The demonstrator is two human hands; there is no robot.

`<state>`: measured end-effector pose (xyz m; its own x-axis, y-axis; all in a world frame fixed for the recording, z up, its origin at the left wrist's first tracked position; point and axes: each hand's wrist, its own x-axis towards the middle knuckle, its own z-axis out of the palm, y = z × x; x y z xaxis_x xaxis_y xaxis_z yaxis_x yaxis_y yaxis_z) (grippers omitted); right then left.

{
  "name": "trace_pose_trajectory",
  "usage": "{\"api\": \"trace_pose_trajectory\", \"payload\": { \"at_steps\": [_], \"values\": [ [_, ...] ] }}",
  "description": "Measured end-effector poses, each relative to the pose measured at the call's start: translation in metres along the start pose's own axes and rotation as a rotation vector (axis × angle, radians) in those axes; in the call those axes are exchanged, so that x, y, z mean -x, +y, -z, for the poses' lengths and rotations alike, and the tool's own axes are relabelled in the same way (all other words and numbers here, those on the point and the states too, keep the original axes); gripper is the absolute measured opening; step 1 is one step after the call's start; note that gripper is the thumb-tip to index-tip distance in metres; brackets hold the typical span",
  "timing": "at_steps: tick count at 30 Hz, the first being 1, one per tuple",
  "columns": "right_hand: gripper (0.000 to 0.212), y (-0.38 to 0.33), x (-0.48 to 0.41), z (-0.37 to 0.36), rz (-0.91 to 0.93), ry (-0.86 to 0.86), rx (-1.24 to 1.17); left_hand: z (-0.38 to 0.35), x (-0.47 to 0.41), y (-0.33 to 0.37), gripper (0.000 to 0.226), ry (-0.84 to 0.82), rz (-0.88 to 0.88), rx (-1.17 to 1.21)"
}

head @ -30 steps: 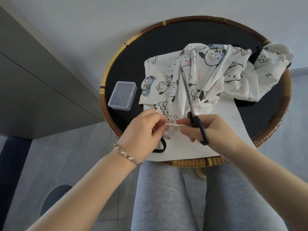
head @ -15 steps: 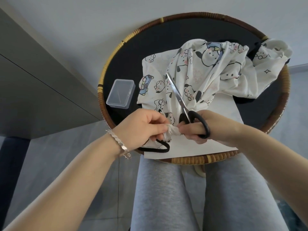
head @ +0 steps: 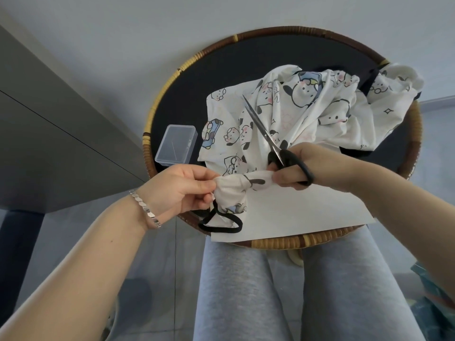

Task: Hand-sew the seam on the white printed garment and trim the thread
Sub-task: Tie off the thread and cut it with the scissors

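Tray (head: 278,242): left grip (head: 177,190), garment (head: 307,119), right grip (head: 317,168).

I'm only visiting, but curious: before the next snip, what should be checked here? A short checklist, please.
1. Garment held at both ends of the fold: ok; left hand and right hand each pinch it.
2. Scissors in grip: ok; the right hand holds them, blades closed.
3. Blades at the pinched fold: not ok; they point up over the garment, away from the fold.
4. Loose thread located: cannot tell; too fine to see.
5. Needle stowed in the clear box: cannot tell.
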<state>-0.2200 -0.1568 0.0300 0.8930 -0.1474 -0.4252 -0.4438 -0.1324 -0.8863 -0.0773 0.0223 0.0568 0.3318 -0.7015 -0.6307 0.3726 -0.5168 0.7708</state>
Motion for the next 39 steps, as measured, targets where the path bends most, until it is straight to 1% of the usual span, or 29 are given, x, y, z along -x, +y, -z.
{"api": "trace_pose_trajectory", "payload": {
  "at_steps": [3,5,7,11,12,14,17,21,25,28,30,32,35,37,39],
  "values": [
    [0.008,0.001,0.001,-0.001,0.023,-0.049,-0.084,0.0,0.002,0.002,0.019,0.003,-0.043,-0.062],
    [0.006,0.004,0.002,-0.004,0.031,-0.038,-0.12,0.0,0.002,0.002,0.014,0.009,-0.083,-0.122],
    [0.012,0.008,0.003,-0.006,0.041,-0.012,-0.114,0.0,0.003,0.002,0.01,0.021,-0.123,-0.194],
    [0.023,0.015,0.004,-0.011,0.079,0.021,-0.089,-0.001,0.006,0.0,0.01,0.018,-0.215,-0.36],
    [0.024,0.016,0.004,-0.012,0.095,0.031,-0.084,-0.002,0.007,0.001,0.008,0.004,-0.241,-0.402],
    [0.023,0.019,0.003,-0.014,0.121,0.055,-0.077,-0.002,0.008,0.0,0.012,-0.002,-0.281,-0.493],
    [0.023,0.022,0.002,-0.016,0.131,0.088,-0.069,-0.002,0.007,0.0,0.01,0.066,-0.345,-0.646],
    [0.027,0.027,0.002,-0.02,0.125,0.145,-0.034,-0.002,0.006,-0.006,0.016,0.181,-0.527,-0.844],
    [0.026,0.028,0.002,-0.025,0.163,0.232,0.073,-0.001,0.004,-0.015,0.008,0.226,-0.759,-0.965],
    [0.026,0.028,0.003,-0.026,0.19,0.253,0.043,0.003,0.0,-0.02,0.002,0.284,-0.846,-0.988],
    [0.02,0.025,0.005,-0.026,0.181,0.226,-0.023,0.003,-0.003,-0.024,0.006,0.345,-0.821,-0.969],
    [0.013,0.023,0.007,-0.026,0.166,0.214,-0.08,0.0,-0.005,-0.027,0.011,0.368,-0.78,-0.928],
    [0.013,0.022,0.009,-0.026,0.167,0.216,-0.113,-0.008,-0.004,-0.029,0.017,0.382,-0.775,-0.828],
    [0.016,0.023,0.01,-0.026,0.166,0.211,-0.128,-0.013,-0.004,-0.027,0.019,0.44,-0.777,-0.739],
    [0.017,0.024,0.011,-0.027,0.159,0.206,-0.144,-0.018,-0.002,-0.023,0.021,0.481,-0.742,-0.622]
  ]
}}
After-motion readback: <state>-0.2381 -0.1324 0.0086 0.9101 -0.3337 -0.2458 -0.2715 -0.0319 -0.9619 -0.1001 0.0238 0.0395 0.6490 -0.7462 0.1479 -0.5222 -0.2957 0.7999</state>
